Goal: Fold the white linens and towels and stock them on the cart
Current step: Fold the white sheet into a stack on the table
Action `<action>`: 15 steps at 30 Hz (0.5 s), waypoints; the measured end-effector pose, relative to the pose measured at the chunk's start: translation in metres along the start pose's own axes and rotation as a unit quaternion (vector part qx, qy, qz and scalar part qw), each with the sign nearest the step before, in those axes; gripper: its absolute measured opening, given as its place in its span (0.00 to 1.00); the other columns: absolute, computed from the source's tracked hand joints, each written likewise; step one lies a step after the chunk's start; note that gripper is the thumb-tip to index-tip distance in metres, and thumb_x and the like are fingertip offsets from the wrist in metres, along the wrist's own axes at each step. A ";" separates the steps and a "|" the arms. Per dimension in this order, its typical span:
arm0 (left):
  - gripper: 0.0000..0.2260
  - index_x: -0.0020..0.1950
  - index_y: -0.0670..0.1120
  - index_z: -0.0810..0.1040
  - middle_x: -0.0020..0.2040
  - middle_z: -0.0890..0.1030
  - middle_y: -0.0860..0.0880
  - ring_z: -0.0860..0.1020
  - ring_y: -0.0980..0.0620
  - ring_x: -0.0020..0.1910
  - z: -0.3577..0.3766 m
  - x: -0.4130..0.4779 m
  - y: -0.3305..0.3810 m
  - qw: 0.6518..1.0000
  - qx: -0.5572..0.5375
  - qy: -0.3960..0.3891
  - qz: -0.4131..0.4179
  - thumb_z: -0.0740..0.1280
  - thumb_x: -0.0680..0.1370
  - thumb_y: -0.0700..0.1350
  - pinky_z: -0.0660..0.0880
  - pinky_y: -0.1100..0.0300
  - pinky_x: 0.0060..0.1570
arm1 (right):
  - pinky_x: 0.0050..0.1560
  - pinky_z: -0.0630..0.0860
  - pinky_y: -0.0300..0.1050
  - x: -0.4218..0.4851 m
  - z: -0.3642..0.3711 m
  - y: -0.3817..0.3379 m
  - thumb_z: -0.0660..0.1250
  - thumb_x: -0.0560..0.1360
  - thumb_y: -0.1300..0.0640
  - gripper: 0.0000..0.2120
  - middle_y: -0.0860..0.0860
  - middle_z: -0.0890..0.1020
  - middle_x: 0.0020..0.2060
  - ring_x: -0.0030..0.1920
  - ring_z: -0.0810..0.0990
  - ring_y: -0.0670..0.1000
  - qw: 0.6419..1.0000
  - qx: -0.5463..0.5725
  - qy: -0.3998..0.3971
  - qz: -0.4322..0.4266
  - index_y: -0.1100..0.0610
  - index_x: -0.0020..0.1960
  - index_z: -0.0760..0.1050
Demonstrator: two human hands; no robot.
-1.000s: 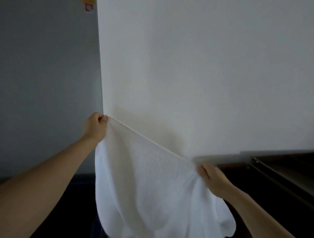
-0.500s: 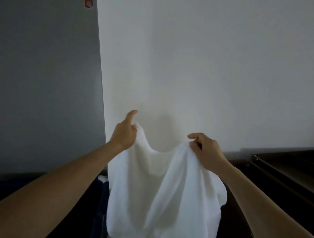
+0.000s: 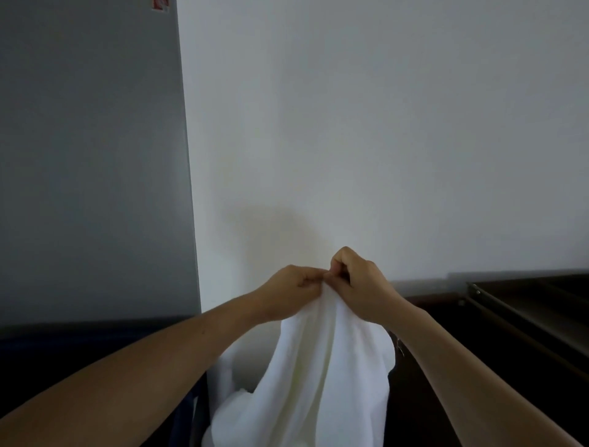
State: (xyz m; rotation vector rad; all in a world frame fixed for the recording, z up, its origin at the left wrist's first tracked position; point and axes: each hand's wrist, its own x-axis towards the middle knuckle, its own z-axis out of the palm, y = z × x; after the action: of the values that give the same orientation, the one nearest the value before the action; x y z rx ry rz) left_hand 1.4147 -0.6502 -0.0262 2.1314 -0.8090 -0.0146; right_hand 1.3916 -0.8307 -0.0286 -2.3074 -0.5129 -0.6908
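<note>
Left hand (image 3: 287, 292) and right hand (image 3: 361, 285) touch, both pinching the white towel's (image 3: 322, 367) top; it hangs toward 6 o'clock.

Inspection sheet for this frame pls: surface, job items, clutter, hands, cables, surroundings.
Surface: nothing seen; no tabletop in view.
Job's things: white towel held up in the air, top edge bunched together, the rest hanging in loose folds past the bottom of the view; not yet folded flat.
Clutter: nothing seen.
Hands: left hand and right hand meet and touch, each pinching the towel's top edge.
Cables: nothing seen.
Surroundings: white wall ahead; grey panel at left with a red sticker at its top; dark shelf frame at right, cannot tell whether it is the cart.
</note>
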 end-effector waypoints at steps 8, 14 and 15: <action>0.05 0.52 0.61 0.82 0.47 0.83 0.63 0.81 0.65 0.46 -0.011 -0.001 -0.015 0.999 -0.006 -0.040 -0.015 0.70 0.76 0.56 0.75 0.71 0.44 | 0.37 0.69 0.28 -0.004 0.000 -0.004 0.71 0.76 0.58 0.12 0.32 0.76 0.30 0.33 0.74 0.36 0.997 0.035 -0.040 0.048 0.46 0.41 0.70; 0.05 0.48 0.53 0.84 0.43 0.83 0.58 0.79 0.64 0.43 -0.012 0.006 -0.019 0.998 0.036 0.058 0.005 0.70 0.77 0.52 0.72 0.68 0.46 | 0.35 0.73 0.32 -0.014 0.007 0.008 0.71 0.76 0.55 0.11 0.44 0.79 0.39 0.35 0.76 0.39 0.990 0.077 -0.046 0.110 0.41 0.47 0.71; 0.06 0.48 0.51 0.84 0.43 0.84 0.56 0.80 0.62 0.44 -0.016 0.010 -0.015 0.995 0.048 0.084 0.015 0.70 0.78 0.51 0.73 0.65 0.47 | 0.34 0.72 0.32 -0.015 0.009 0.011 0.70 0.76 0.56 0.12 0.44 0.79 0.39 0.35 0.76 0.40 0.988 0.093 -0.031 0.122 0.41 0.49 0.71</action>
State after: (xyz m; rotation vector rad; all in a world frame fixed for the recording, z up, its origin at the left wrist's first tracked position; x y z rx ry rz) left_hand 1.4350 -0.6381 -0.0242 2.1753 -0.7555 0.2219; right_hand 1.3888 -0.8352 -0.0486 -2.1726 -0.3015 -0.4348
